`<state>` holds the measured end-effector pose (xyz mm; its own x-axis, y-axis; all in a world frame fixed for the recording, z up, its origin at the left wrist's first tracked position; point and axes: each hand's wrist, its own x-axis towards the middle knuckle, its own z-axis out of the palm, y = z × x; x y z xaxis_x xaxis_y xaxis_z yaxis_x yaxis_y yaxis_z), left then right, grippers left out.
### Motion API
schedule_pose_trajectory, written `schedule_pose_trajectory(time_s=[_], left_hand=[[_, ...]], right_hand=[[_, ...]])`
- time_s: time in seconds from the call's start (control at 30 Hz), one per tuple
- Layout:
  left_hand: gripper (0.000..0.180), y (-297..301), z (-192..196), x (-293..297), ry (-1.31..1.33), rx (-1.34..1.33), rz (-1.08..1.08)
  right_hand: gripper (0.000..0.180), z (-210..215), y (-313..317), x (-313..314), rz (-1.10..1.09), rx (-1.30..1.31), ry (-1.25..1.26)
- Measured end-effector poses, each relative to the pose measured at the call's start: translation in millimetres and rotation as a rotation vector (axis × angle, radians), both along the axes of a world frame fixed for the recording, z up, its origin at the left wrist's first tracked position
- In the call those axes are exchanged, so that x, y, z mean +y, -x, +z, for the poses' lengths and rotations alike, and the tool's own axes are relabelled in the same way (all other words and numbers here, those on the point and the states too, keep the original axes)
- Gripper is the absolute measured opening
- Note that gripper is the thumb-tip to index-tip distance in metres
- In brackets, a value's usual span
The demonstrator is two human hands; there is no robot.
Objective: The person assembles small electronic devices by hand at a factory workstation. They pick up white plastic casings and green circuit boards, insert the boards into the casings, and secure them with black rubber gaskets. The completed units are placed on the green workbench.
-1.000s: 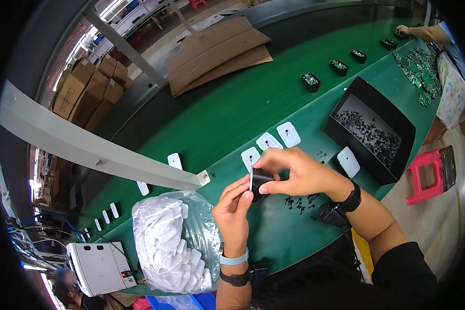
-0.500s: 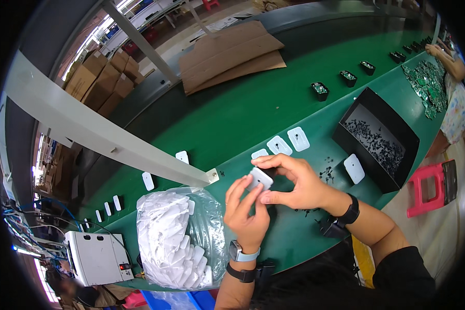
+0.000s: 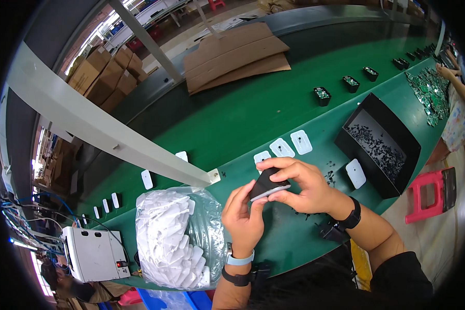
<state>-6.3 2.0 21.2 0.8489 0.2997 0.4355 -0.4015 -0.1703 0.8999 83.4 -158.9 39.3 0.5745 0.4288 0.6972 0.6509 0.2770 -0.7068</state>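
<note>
Tabletop (image 3: 294, 245) beside belt (image 3: 217, 132) (cardboard (image 3: 232, 54) at far edge), stacked cartons (image 3: 106, 75), left hand (image 3: 244, 225), right hand (image 3: 315, 188), fingers (image 3: 277, 162) holding black case (image 3: 268, 184)

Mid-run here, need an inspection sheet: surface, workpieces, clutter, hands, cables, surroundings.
Surface: green bench
Workpieces: white-edged black case, in both hands; three white covers beyond
Clutter: loose black parts and open black box right of the hands; bag of white pieces left
Hands: left hand and right hand both hold the case
Cables: several at far left, near a white machine
Surroundings: stacked cartons upper left; pink stool right; another person's hand upper right
</note>
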Motion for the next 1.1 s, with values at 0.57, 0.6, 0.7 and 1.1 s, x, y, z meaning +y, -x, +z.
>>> schedule_pose_trajectory(time_s=[0.57,0.6,0.7,1.1], left_hand=[[0.031,-1,4,-8,0.379,0.13,-0.025],[0.032,-2,4,-8,0.468,0.188,-0.028],[0.033,-8,-13,-1,0.529,0.252,-0.072],[0.008,-12,-17,3,0.272,0.007,0.2]], right_hand=[[0.048,-2,8,4,0.139,0.384,-0.054],[0.05,0,9,6,0.137,0.427,-0.043],[0.05,-13,6,11,0.168,0.681,-0.047],[0.039,7,-141,94,-0.016,0.605,0.696]])
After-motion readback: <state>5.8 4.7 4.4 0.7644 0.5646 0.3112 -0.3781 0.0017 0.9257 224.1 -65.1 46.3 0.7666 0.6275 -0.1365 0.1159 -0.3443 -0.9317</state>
